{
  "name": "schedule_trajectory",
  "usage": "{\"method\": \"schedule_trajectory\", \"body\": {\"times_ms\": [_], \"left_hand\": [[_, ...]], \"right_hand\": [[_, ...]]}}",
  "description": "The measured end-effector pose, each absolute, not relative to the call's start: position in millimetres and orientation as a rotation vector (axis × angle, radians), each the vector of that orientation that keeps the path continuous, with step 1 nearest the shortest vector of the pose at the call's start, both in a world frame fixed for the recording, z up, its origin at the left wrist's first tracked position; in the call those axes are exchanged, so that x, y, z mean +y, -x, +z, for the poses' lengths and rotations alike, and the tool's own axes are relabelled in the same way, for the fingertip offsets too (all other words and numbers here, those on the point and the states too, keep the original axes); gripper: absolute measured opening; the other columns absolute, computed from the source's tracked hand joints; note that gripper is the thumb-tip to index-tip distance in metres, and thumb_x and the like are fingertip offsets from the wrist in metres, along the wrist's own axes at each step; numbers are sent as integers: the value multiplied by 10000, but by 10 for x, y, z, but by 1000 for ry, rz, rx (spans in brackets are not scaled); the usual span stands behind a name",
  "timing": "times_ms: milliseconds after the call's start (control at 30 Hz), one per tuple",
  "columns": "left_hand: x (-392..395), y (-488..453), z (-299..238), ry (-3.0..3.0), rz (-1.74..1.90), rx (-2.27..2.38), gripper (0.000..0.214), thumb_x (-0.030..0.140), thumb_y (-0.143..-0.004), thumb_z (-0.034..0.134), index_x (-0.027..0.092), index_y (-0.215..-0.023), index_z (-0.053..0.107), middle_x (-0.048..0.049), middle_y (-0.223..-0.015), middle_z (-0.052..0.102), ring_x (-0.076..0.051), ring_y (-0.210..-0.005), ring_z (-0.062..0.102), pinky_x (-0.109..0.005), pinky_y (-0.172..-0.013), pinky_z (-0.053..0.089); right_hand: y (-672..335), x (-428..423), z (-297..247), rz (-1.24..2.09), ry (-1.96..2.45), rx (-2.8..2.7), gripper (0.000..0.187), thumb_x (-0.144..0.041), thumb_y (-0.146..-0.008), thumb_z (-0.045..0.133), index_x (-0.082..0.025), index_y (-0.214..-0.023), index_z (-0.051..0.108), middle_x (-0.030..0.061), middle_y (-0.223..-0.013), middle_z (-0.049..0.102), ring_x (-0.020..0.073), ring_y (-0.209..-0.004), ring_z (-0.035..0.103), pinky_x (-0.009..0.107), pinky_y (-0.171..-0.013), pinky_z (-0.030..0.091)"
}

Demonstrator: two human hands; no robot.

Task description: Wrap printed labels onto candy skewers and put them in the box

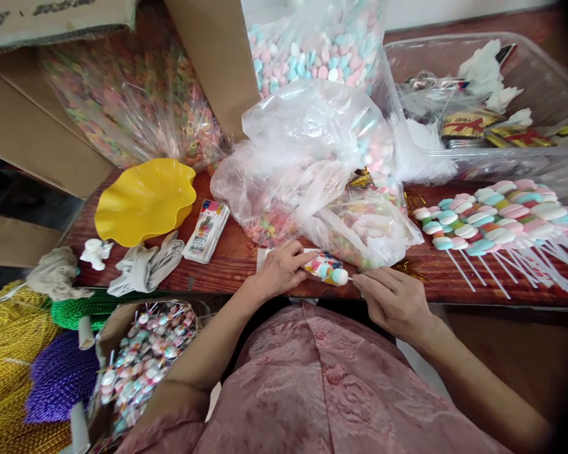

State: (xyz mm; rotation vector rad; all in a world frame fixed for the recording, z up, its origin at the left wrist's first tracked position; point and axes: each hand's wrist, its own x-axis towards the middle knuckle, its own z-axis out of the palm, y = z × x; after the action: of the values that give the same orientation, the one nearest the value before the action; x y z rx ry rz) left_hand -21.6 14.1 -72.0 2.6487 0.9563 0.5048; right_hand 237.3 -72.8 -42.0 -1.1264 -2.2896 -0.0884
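At the table's front edge, a marshmallow candy stick (338,276) lies partly inside a small printed plastic bag (319,260). My left hand (281,270) holds the bag, its thumb and fingers closed on the left end. From the right, my right hand (397,301) pinches the thin stick just below the lowest candy. A stack of similar printed bags (207,232) lies to the left of my left hand. More candy sticks (506,217) are piled at the right, their white sticks pointing toward me.
Clear plastic bags of candy (312,183) stand behind my hands. A yellow wavy bowl (144,198) and a rolled cloth (146,265) sit at left. A clear bin (483,151) stands at the back right. Below the table edge, a box holds wrapped candy sticks (151,353).
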Motion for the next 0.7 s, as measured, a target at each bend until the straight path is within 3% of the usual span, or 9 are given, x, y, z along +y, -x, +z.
{"method": "schedule_trajectory", "body": {"times_ms": [167, 400, 533, 700], "left_hand": [[243, 159, -575, -2732, 600, 881, 357, 341, -858, 633, 213, -1189, 677, -133, -1191, 603, -282, -1097, 534, -471, -962, 442], [230, 19, -442, -2587, 535, 616, 293, 414, -957, 494, 149, -1003, 611, -80, -857, 671, -189, -785, 623, -290, -693, 447], [104, -84, -380, -2575, 497, 682, 299, 461, -934, 546, 173, -855, 546, -46, -781, 636, -172, -712, 595, -277, -629, 394], [-11, -187, -338, -2541, 390, 845, 156, 316, -886, 607, 186, -852, 529, -24, -785, 624, -173, -716, 585, -278, -634, 390]], "right_hand": [[-2460, -665, -258, -172, 1048, -2247, 250, -66, -839, 557, -209, -1011, 670, 35, -842, 710, 149, -700, 610, 293, -661, 483], [-2463, -607, -31, -308, 905, -2301, 306, -48, -825, 534, -234, -1034, 659, 16, -833, 707, 146, -726, 612, 289, -639, 448], [-2359, -578, 32, -398, 901, -2368, 235, -53, -847, 496, -212, -903, 659, 15, -760, 674, 145, -689, 570, 299, -613, 413], [-2147, -517, -31, -333, 957, -2438, 231, -71, -873, 449, -184, -852, 650, 27, -726, 632, 157, -684, 541, 307, -580, 359]]}}
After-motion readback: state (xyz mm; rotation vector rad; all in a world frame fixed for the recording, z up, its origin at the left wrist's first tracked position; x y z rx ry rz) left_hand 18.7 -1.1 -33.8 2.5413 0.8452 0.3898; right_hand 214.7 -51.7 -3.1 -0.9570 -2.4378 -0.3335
